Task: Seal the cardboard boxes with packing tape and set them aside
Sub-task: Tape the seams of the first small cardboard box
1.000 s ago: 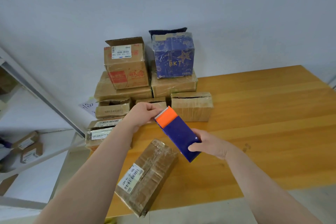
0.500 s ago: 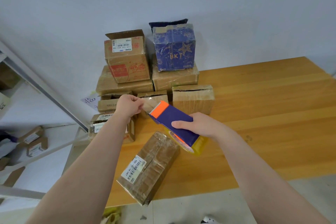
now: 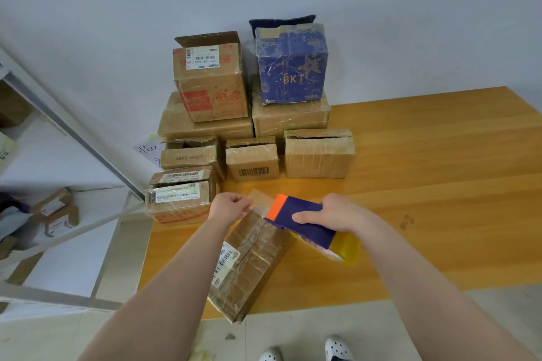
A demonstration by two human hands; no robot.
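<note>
Hands (image 3: 331, 212) on tape dispenser (image 3: 302, 221) above box (image 3: 252, 261)

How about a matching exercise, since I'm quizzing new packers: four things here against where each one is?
Things:
1. tape dispenser
2. blue BKT box
3. long labelled box
4. loose tape end

Places:
a. pinched by the left hand
b. atop a brown box by the wall
c. gripped in the right hand
d. at the near edge of the table

Pairs: 1-c, 2-b, 3-d, 4-a
</note>
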